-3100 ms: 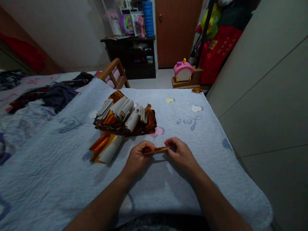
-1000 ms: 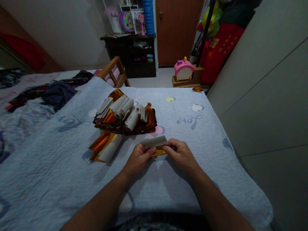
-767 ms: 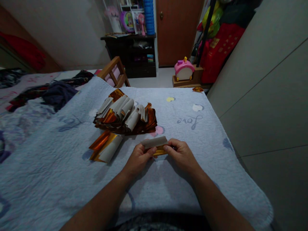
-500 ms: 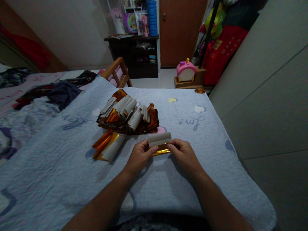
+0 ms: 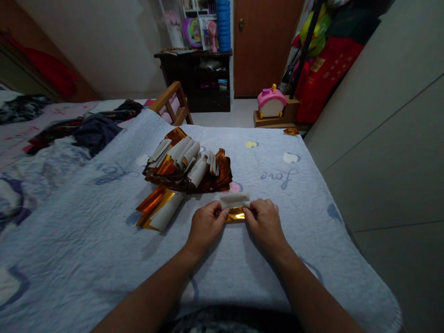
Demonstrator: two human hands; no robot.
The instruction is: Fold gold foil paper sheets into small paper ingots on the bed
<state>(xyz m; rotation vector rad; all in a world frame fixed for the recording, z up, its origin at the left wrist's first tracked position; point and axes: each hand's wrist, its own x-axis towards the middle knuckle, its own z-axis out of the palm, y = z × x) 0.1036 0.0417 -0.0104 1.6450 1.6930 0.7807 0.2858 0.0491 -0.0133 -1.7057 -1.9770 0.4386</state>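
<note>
A small sheet of gold foil paper [image 5: 236, 207], white on its back, lies partly folded on the pale blue quilt [image 5: 104, 259]. My left hand [image 5: 205, 225] pinches its left end and my right hand [image 5: 264, 222] pinches its right end, both pressing it down onto the quilt. The white flap stands up behind the gold strip between my thumbs. Just beyond my hands sits a pile of folded gold papers [image 5: 189, 165]. A flat stack of gold sheets [image 5: 158, 209] lies to the left of my left hand.
Dark clothes [image 5: 90, 132] are heaped at the far left of the bed. A wooden chair [image 5: 171, 102] stands past the bed's far edge, a pink toy [image 5: 271, 101] on the floor, and a grey wardrobe [image 5: 381, 115] close along the right.
The paper went from a closed gold strip to a raised white flap; now both hands have lowered it and press it onto the quilt. The view shifted slightly left.
</note>
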